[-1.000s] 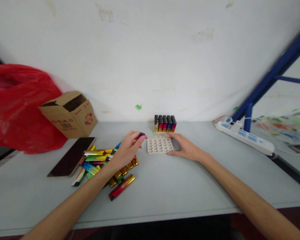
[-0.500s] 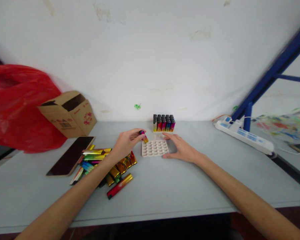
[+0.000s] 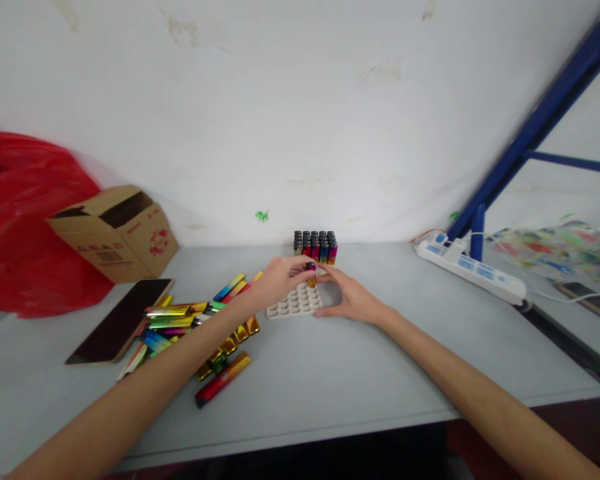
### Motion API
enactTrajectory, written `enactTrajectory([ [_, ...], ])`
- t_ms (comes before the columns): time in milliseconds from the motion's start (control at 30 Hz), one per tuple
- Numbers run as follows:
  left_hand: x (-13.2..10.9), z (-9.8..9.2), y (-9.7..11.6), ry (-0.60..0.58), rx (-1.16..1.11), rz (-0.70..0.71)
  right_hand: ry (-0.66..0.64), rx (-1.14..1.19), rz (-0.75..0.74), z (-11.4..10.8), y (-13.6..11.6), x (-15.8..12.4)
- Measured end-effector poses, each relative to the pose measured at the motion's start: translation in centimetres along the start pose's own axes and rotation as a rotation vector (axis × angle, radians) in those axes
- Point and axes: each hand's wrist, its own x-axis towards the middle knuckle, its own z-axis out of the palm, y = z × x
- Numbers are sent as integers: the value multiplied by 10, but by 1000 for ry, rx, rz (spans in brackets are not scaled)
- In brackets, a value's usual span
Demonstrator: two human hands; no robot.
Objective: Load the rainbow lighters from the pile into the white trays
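Note:
Between the thumb and fingers of my left hand (image 3: 279,280) is an upright lighter (image 3: 311,273), dark-topped with a magenta-to-yellow body. Its lower end is at the back right corner of a white tray with rows of holes (image 3: 295,303); whether it sits in a hole I cannot tell. My right hand (image 3: 350,297) spans the tray's right edge, gripping it with the thumb at the front corner and fingertips at the back, close to the lighter. Under and beside my left forearm lies a loose heap of shiny coloured lighters (image 3: 173,323). A red and gold lighter (image 3: 223,380) lies nearest me.
A block of upright lighters (image 3: 316,248) stands behind the tray near the wall. To the left are a phone (image 3: 123,323), an open cardboard box (image 3: 125,233) and a red plastic bag (image 3: 35,227). A white power strip (image 3: 473,270) lies at right beside a blue frame (image 3: 523,140).
My left hand has carried the lighter right across the tray to its back right corner, and the lighter is now more upright. My right hand keeps its place at the tray. The view has shifted slightly.

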Motion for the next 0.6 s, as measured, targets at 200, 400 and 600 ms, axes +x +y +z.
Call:
enactTrajectory([
  [200,6,1,1,-75,49,-6,8,-7,-4,1,-2,1],
  [400,-2,-9,1,-22,208,-51,3,-78,-12,1,1,0],
  [600,-43,-65,-35,97,371,-248,-40,-166,-1,0,0,4],
])
